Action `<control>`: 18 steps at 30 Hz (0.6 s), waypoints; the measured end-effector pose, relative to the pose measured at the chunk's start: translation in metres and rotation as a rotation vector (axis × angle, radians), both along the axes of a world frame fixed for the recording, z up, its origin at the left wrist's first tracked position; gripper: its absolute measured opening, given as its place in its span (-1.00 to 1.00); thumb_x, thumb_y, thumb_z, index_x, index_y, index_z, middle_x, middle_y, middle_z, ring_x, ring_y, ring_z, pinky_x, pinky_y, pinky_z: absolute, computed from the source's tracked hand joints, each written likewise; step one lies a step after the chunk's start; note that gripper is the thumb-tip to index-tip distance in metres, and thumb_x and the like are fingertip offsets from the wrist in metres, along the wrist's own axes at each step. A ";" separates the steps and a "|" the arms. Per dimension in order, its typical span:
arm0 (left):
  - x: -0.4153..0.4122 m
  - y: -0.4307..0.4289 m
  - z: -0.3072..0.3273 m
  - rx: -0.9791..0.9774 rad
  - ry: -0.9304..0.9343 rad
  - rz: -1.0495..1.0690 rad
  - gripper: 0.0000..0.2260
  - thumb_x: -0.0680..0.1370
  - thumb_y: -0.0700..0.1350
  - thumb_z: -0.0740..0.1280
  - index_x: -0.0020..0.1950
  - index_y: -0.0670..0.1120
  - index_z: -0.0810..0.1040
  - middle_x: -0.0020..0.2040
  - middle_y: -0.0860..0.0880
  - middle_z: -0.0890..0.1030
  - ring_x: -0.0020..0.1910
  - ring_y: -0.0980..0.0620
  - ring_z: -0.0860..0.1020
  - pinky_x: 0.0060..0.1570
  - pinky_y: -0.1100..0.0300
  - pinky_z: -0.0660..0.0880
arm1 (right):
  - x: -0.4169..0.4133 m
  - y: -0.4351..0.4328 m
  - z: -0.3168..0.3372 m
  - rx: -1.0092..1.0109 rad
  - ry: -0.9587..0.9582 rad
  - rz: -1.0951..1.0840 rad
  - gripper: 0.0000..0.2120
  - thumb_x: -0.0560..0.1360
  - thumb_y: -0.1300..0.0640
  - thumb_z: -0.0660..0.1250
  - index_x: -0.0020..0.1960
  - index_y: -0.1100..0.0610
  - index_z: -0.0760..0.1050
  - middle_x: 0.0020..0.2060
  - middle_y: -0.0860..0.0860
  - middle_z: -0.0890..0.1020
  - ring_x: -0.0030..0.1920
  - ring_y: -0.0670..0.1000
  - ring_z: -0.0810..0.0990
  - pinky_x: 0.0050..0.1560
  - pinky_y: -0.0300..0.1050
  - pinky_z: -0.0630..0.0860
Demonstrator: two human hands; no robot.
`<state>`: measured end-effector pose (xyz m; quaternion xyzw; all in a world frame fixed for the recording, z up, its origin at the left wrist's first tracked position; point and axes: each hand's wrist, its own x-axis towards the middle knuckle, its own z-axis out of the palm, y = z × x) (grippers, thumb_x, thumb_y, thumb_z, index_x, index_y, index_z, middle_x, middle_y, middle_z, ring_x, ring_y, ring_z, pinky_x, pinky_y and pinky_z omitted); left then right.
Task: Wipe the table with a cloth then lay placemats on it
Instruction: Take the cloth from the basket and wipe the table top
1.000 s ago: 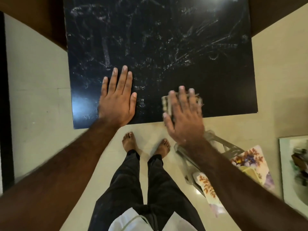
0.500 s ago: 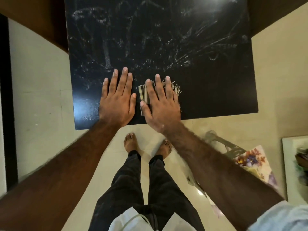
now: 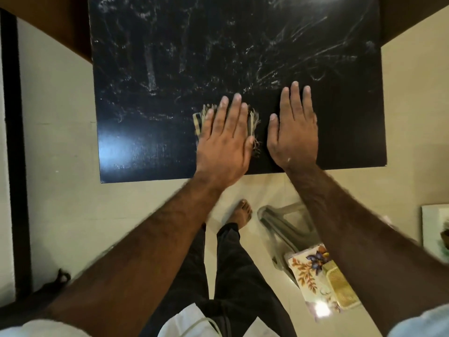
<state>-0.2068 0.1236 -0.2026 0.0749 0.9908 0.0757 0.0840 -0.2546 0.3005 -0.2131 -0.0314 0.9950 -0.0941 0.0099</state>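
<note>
The big black table point(image 3: 170, 69) fills the top of the picture, with white smears all over it. At the bottom right, on the pale floor, a grey stool point(image 3: 286, 229) holds flowery placemats point(image 3: 308, 276). The left hand point(image 3: 223, 139) lies in the middle of the picture, near the table's bottom edge. Its fingers are straight and it presses flat on the cloth point(image 3: 252, 122). The right hand point(image 3: 294, 132) lies just to the right of it, flat on the bare table, fingers straight, holding nothing. The small checked cloth with frayed ends peeks out on both sides of the left hand
</note>
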 end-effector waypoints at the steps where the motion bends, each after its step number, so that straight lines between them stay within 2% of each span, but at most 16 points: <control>1: -0.010 -0.005 0.000 0.001 0.017 0.039 -0.34 0.80 0.18 -0.11 0.83 -0.15 -0.09 0.84 -0.15 -0.13 0.82 -0.16 -0.13 0.76 -0.23 -0.04 | 0.000 0.000 0.000 0.000 0.011 0.000 -0.37 0.79 -0.09 0.03 0.77 0.18 0.15 0.79 0.12 0.12 0.79 0.19 0.02 0.69 0.28 0.25; 4: -0.045 -0.018 0.001 -0.013 0.042 0.158 -0.32 0.78 0.18 -0.11 0.83 -0.15 -0.05 0.84 -0.14 -0.08 0.82 -0.16 -0.09 0.76 -0.24 -0.02 | 0.003 -0.001 -0.001 0.015 0.057 -0.002 -0.39 0.80 -0.09 0.04 0.77 0.15 0.18 0.78 0.13 0.14 0.79 0.20 0.05 0.68 0.26 0.27; 6: -0.055 -0.012 0.002 -0.019 0.044 0.166 -0.32 0.78 0.17 -0.10 0.83 -0.14 -0.04 0.84 -0.14 -0.07 0.82 -0.16 -0.08 0.76 -0.25 -0.01 | 0.004 -0.002 -0.001 0.023 0.083 -0.027 -0.40 0.80 -0.09 0.04 0.77 0.13 0.19 0.78 0.14 0.16 0.78 0.20 0.08 0.68 0.23 0.26; 10: -0.012 0.009 0.010 -0.027 -0.003 -0.100 -0.34 0.80 0.15 -0.10 0.83 -0.15 -0.11 0.83 -0.17 -0.15 0.82 -0.17 -0.15 0.75 -0.24 -0.03 | 0.002 -0.003 0.000 -0.004 0.098 -0.053 -0.39 0.80 -0.09 0.04 0.78 0.13 0.16 0.78 0.14 0.13 0.78 0.20 0.07 0.70 0.22 0.22; 12: 0.024 -0.007 0.013 -0.039 -0.056 -0.151 -0.34 0.81 0.16 -0.10 0.83 -0.13 -0.16 0.83 -0.14 -0.20 0.82 -0.14 -0.19 0.76 -0.22 -0.07 | 0.002 -0.002 0.000 0.001 0.093 -0.050 -0.39 0.80 -0.10 0.04 0.79 0.12 0.14 0.79 0.14 0.12 0.79 0.19 0.06 0.70 0.22 0.21; 15: 0.050 -0.063 0.010 -0.033 -0.100 -0.029 -0.34 0.80 0.17 -0.09 0.83 -0.09 -0.16 0.83 -0.11 -0.21 0.82 -0.13 -0.20 0.77 -0.22 -0.08 | 0.005 -0.003 0.002 0.012 0.083 -0.048 -0.37 0.80 -0.14 0.04 0.79 0.12 0.14 0.79 0.12 0.11 0.79 0.18 0.05 0.69 0.24 0.22; 18: 0.031 -0.110 0.009 -0.068 -0.083 0.079 -0.35 0.79 0.17 -0.11 0.84 -0.09 -0.12 0.84 -0.10 -0.15 0.82 -0.13 -0.16 0.77 -0.24 -0.03 | 0.005 -0.006 0.003 0.052 0.093 0.015 -0.36 0.80 -0.17 0.05 0.79 0.13 0.15 0.79 0.13 0.11 0.79 0.20 0.05 0.66 0.25 0.27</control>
